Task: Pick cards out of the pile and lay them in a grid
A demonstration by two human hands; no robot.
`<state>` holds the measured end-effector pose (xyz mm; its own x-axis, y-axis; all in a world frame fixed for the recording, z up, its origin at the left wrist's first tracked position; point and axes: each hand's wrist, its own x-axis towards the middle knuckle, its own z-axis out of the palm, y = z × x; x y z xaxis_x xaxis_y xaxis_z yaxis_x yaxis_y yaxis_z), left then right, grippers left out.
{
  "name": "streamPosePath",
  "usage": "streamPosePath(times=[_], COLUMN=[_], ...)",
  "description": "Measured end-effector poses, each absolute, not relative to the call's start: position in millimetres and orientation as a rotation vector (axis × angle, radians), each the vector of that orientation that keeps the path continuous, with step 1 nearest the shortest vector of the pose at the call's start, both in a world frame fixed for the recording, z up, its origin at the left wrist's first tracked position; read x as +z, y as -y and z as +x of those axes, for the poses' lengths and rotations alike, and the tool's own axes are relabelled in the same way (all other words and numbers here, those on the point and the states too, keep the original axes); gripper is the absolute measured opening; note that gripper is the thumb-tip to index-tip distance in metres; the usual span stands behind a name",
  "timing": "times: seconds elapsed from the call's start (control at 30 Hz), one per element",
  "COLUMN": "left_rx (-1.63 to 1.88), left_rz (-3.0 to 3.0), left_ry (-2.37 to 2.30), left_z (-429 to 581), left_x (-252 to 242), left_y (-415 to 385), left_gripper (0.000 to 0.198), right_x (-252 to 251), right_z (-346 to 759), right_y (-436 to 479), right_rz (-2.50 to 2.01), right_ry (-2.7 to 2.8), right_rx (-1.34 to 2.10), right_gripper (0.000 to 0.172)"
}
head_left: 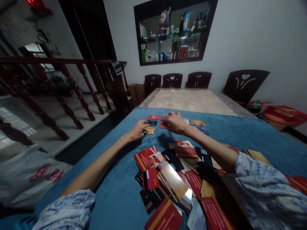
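Note:
My left hand [139, 130] rests on the table with its fingers bent at the left edge of a yellow card [150, 130], which lies flat. A black card [152, 123] touches or nearly touches its fingertips, and above that lies a red card [153, 117]. Over another red card [162, 125], my right hand [174, 123] is curled with its fingers pressed together and pointing left; whatever they pinch is hidden. Beyond my right wrist are a gold patterned card [198, 123] and a blue card [202, 130], partly covered by the arm.
A loose heap of cards, including a shiny gold one [173, 182], spreads over the blue cloth [115, 188] nearest me, partly under my right forearm. The bare stone tabletop [182, 99] continues beyond the cloth. Dark chairs [172, 80] stand at the far end; a wooden railing [79, 60] runs left.

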<state>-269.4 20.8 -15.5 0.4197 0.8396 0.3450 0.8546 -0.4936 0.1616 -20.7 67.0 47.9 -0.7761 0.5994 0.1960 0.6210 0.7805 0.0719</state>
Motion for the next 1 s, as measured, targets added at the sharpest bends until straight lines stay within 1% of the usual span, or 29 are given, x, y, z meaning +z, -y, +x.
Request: streamPosePath(times=[0.2, 0.37, 0.5, 0.6, 0.67, 0.83, 1.0], left_rx=[-0.628, -0.682, -0.581, -0.471, -0.395, -0.313, -0.254], left_rz=[-2.604, -2.612, -2.744, -2.857, -2.949, -3.114, -3.157], left_ry=[1.546, 1.622, 1.725, 1.767, 1.741, 1.686, 1.731], left_z=[-275.6, -268.0, -256.6, -251.1, -251.4, -261.9, -265.2], left_x=[-18.7, -16.2, -1.1, 11.3, 16.5, 17.9, 11.5], left_y=[24.3, 55.8, 80.2, 92.3, 96.2, 96.5, 94.8], left_gripper=[0.038, 0.027, 0.014, 0.012, 0.015, 0.042, 0.057], right_x=[37.9, 24.4, 11.7, 2.1, -3.6, -14.6, -21.5], right_z=[-31.5, -37.5, -41.2, -43.7, -44.8, -44.7, -44.0], right_y=[-21.6, 1.2, 8.0, 10.6, 11.6, 10.2, 7.1], right_rz=[-0.806, -0.704, -0.596, -0.517, -0.479, -0.450, -0.429], right_ry=[2.833, 2.869, 2.888, 2.894, 2.892, 2.862, 2.827], right_rx=[-0.121, -0.051, 0.048, 0.086, 0.090, 0.105, 0.112], right_gripper=[0.024, 0.019, 0.015, 0.014, 0.014, 0.017, 0.016])
